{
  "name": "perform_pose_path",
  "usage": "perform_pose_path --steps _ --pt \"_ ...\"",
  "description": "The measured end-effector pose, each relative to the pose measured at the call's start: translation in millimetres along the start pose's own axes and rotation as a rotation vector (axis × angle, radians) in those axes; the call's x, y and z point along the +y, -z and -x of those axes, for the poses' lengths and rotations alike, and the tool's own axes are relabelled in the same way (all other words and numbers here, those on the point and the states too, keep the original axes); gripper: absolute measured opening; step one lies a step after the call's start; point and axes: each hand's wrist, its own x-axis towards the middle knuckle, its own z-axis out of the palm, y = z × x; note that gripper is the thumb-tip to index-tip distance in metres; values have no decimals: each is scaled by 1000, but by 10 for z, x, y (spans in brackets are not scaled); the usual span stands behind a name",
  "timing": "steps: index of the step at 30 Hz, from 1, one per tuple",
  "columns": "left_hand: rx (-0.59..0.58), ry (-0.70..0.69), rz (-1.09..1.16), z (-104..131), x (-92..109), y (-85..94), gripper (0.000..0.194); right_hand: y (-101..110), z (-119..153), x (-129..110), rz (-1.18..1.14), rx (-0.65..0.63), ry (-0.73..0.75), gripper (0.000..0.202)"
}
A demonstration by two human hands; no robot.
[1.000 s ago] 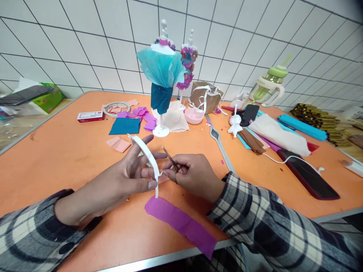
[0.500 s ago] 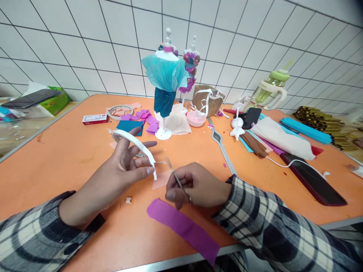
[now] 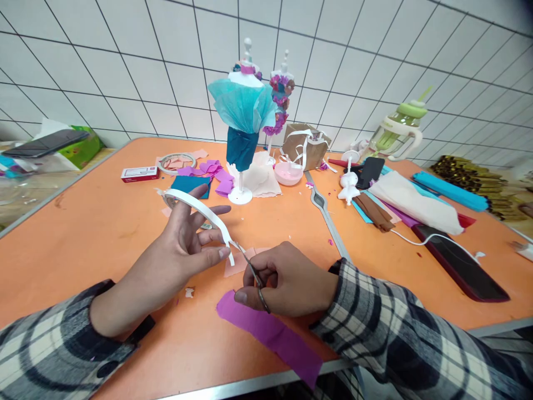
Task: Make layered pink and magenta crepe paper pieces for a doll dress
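My left hand [image 3: 170,250] is closed on a roll of white double-sided tape [image 3: 208,213], with its fingers through the ring and the thumb by the loose end. In my right hand [image 3: 295,278] is a pair of small metal scissors [image 3: 253,272], held by the finger loops. Their tips meet a short strip at the tape's end; whether the blades are closed on it I cannot tell. Below the tape lies a pale pink paper piece [image 3: 236,268]. A purple crepe paper strip [image 3: 270,338] rests beneath my right hand, reaching over the table's front edge.
A small dress form [image 3: 242,147] in teal and blue paper stands behind, beside a flower-covered one [image 3: 281,100]. Around them are a pink bowl [image 3: 288,174], a paper bag [image 3: 310,147] and a red-white box [image 3: 140,174]. Rightward lie a phone [image 3: 462,266] and paper rolls [image 3: 416,203].
My right hand has brought the scissors' tips to the strip at the tape's end, turning them slightly. The left hand with the tape roll has barely moved.
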Motion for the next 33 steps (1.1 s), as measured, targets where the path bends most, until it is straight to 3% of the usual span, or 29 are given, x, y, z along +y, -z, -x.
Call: perform_pose_path --steps 4,10,23,33 --pt "-20 3 -13 3 -8 -3 99 -17 -3 -7 88 -22 2 35" --pt "-18 10 -29 29 -2 -8 91 -7 -25 3 35 -84 -87 37" --pt "-15 20 -42 41 -10 -36 96 -68 -31 42 6 -33 -28 40" --pt "67 72 -24 71 33 -131 104 -136 -65 40 29 32 -48 32"
